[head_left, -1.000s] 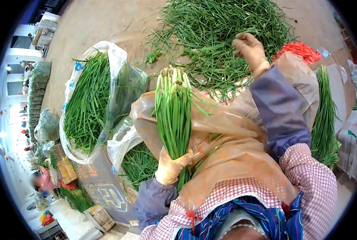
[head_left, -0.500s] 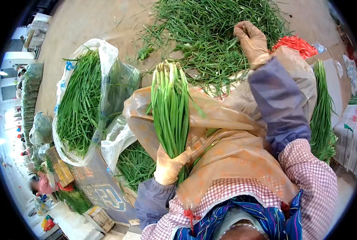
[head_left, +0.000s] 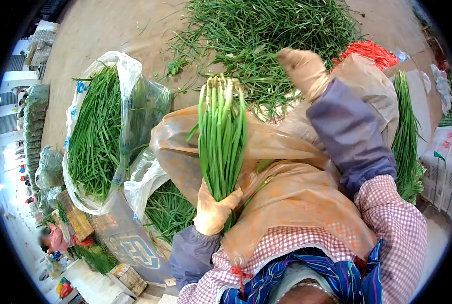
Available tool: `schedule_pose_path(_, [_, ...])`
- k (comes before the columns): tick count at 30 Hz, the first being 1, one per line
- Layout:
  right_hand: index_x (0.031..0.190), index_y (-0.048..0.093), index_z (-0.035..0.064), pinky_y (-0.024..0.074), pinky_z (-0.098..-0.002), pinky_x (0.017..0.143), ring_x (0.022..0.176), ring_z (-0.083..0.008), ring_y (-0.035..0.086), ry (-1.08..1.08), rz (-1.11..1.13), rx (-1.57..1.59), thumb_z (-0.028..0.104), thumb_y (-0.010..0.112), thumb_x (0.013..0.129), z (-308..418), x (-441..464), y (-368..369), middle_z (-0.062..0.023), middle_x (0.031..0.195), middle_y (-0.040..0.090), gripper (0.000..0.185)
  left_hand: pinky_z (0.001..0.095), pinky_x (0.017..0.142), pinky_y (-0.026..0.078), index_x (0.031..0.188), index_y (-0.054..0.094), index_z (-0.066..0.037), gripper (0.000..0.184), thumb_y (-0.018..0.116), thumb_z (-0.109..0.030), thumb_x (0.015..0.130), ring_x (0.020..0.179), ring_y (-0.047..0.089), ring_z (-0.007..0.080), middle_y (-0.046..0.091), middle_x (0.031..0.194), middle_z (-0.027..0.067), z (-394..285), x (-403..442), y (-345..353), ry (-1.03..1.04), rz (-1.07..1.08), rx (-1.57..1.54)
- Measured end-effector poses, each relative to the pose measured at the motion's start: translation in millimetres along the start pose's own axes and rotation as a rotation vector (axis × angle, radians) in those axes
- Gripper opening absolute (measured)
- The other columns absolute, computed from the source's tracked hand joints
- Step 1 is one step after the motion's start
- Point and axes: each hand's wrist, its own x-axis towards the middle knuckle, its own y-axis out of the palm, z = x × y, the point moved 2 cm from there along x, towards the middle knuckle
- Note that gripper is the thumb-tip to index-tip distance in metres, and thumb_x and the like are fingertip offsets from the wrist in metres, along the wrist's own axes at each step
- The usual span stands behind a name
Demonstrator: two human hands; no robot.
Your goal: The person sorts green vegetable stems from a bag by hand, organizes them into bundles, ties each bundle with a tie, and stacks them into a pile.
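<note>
My left hand [head_left: 215, 206], in a pale glove, is wrapped round the lower part of a bunch of long green stalks [head_left: 221, 147]. The bunch stands over my lap with its whitish root ends pointing away from me. To the right, my gloved right hand [head_left: 303, 71] is raised at the near edge of a loose heap of green leaves [head_left: 281, 30]. Motion blurs its fingers, so I cannot make out whether they hold anything. A tan plastic apron [head_left: 297, 202] covers my lap.
An open plastic bag of green stalks [head_left: 96, 137] stands at the left, with another white bag [head_left: 147, 177] nearer me. Red strips [head_left: 370, 53] lie at the upper right. Below them is another green bunch [head_left: 406, 131]. Far left, a person in pink [head_left: 57, 238] is beside crates [head_left: 79, 218].
My right hand has moved left and back towards the held bunch, away from its earlier place over the heap. My left hand still grips the bunch, which has tilted slightly to the right.
</note>
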Motion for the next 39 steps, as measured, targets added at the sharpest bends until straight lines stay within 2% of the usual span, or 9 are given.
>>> schedule_pose_path(3, [0.115, 0.065, 0.0056, 0.0521, -0.0339, 0.083, 0.088, -0.0192, 0.064, 0.299, 0.088, 0.165, 0.023, 0.064, 0.091, 14, -5, -24, -0.0102, 0.099, 0.069, 0.030, 0.0253, 0.068, 0.048, 0.110, 0.053, -0.001, 0.035, 0.067, 0.003, 0.077, 0.075, 0.056, 0.0096, 0.061, 0.086, 0.0018, -11, -1, 4, 0.001, -0.006, 0.022])
schedule_pose_path(7, [0.121, 0.059, 0.0029, 0.0510, -0.0345, 0.084, 0.092, -0.0223, 0.063, -0.151, 0.055, 0.574, 0.023, 0.068, 0.087, 90, -34, -14, -0.0115, 0.110, 0.065, 0.040, 0.0278, 0.079, 0.048, 0.124, 0.047, 0.000, 0.049, 0.066, 0.003, 0.078, 0.088, 0.058, 0.0133, 0.061, 0.102, 0.0060, -7, 4, 4, 0.015, 0.043, 0.084])
schedule_pose_path(13, [0.113, 0.063, 0.0069, 0.0528, -0.0392, 0.077, 0.086, -0.0315, 0.067, 0.110, 0.837, 0.181, 0.032, 0.064, 0.081, 97, -15, 14, -0.0195, 0.094, 0.068, 0.041, 0.0316, 0.100, 0.042, 0.143, 0.030, 0.001, 0.071, 0.062, 0.004, 0.079, 0.116, 0.054, 0.0198, 0.056, 0.126, 0.0141, -2, 3, 9, 0.156, 0.046, 0.126])
schedule_pose_path(19, [0.099, 0.067, 0.0032, 0.0479, -0.0296, 0.052, 0.057, -0.0131, 0.057, 0.277, 0.682, 0.408, 0.023, 0.064, 0.087, 84, -22, 36, -0.0034, 0.069, 0.062, 0.023, 0.0330, 0.105, 0.039, 0.145, 0.026, 0.001, 0.078, 0.067, 0.000, 0.078, 0.124, 0.049, 0.0227, 0.053, 0.131, 0.0165, -5, 2, 9, 0.149, 0.082, 0.174])
schedule_pose_path(23, [0.108, 0.067, 0.0021, 0.0512, -0.0289, 0.073, 0.084, -0.0122, 0.060, 0.445, 0.665, 0.465, 0.015, 0.061, 0.090, 80, -21, 30, -0.0074, 0.093, 0.068, 0.023, 0.0365, 0.098, 0.045, 0.147, 0.027, -0.008, 0.077, 0.064, -0.007, 0.080, 0.116, 0.058, 0.0346, 0.058, 0.123, 0.0254, -25, -1, 7, 0.156, 0.056, 0.428])
schedule_pose_path(24, [0.106, 0.067, 0.0008, 0.0503, -0.0300, 0.071, 0.081, -0.0115, 0.059, 0.435, 0.397, 1.056, 0.003, 0.057, 0.088, 35, -32, 72, -0.0044, 0.092, 0.067, 0.021, 0.0373, 0.098, 0.045, 0.147, 0.027, -0.008, 0.077, 0.064, -0.008, 0.080, 0.117, 0.057, 0.0359, 0.058, 0.124, 0.0256, -24, -1, 7, 0.142, 0.070, 0.434])
schedule_pose_path(30, [0.087, 0.057, 0.0150, 0.0487, -0.0410, 0.076, 0.090, -0.0223, 0.062, 0.888, -0.021, 1.351, 0.031, 0.051, 0.095, -35, -4, 28, -0.0102, 0.101, 0.066, 0.019, 0.0350, 0.100, 0.043, 0.146, 0.027, -0.002, 0.077, 0.067, -0.011, 0.081, 0.117, 0.057, 0.0276, 0.060, 0.123, 0.0215, -17, -3, 2, 0.140, 0.102, 0.399])
schedule_pose_path(35, [0.129, 0.050, 0.0092, 0.0504, -0.0471, 0.090, 0.096, -0.0291, 0.063, 0.808, 0.478, 1.905, 0.052, 0.058, 0.090, 67, -46, 50, -0.0106, 0.109, 0.063, 0.059, 0.0390, 0.098, 0.046, 0.146, 0.028, -0.006, 0.077, 0.065, -0.007, 0.078, 0.116, 0.057, 0.0378, 0.057, 0.122, 0.0282, -28, -2, 8, 0.175, 0.100, 0.398])
schedule_pose_path(39, [0.114, 0.059, 0.0061, 0.0534, -0.0417, 0.073, 0.072, -0.0222, 0.060, 0.565, 0.381, 1.753, 0.038, 0.057, 0.094, 90, -27, 44, -0.0047, 0.082, 0.057, 0.038, 0.0334, 0.098, 0.046, 0.146, 0.029, -0.003, 0.078, 0.065, 0.001, 0.076, 0.116, 0.058, 0.0260, 0.060, 0.122, 0.0215, -27, -2, 8, 0.278, -0.009, 0.550])
